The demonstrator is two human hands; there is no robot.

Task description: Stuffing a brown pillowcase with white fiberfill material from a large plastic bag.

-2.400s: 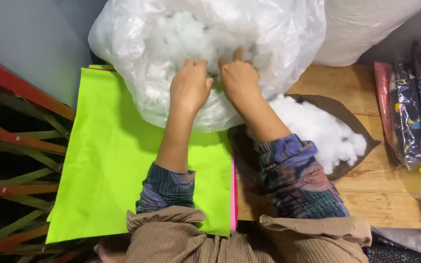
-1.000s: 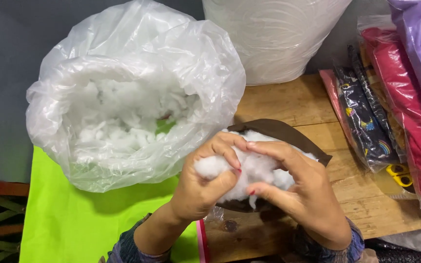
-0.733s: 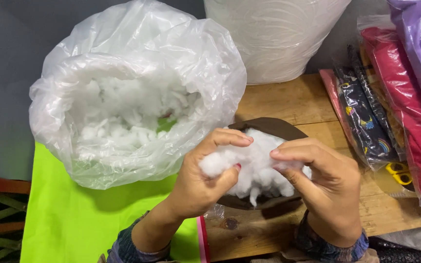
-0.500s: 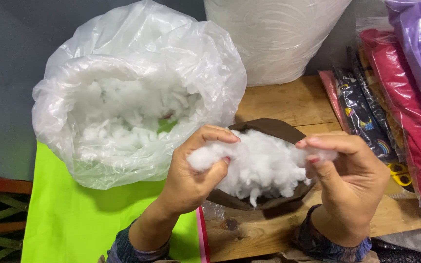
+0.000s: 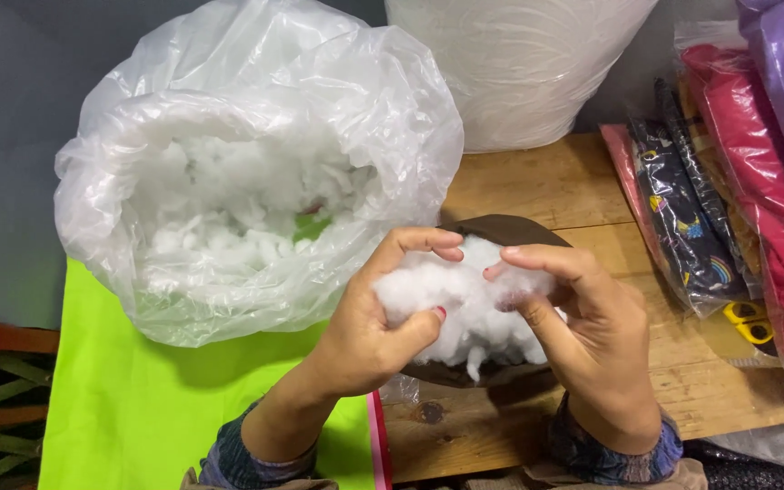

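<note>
Both hands hold one clump of white fibre stuffing (image 5: 465,304) above a brown fabric piece (image 5: 510,229) on the wooden table (image 5: 546,186). My left hand (image 5: 378,327) grips the clump's left side with thumb and fingers. My right hand (image 5: 583,336) pinches its right side. To the left stands a large clear plastic bag (image 5: 256,172), open at the top and holding more white stuffing.
A lime-green sheet (image 5: 174,408) lies under the bag at the left. A second big white bag (image 5: 519,63) stands at the back. Stacked fabrics in plastic wrap (image 5: 746,172) fill the right side, with yellow-handled scissors (image 5: 746,318) beside them.
Both hands left the big bag with a clump of stuffing and brought it over the brown piece. They pulled it apart, then drew it back together.
</note>
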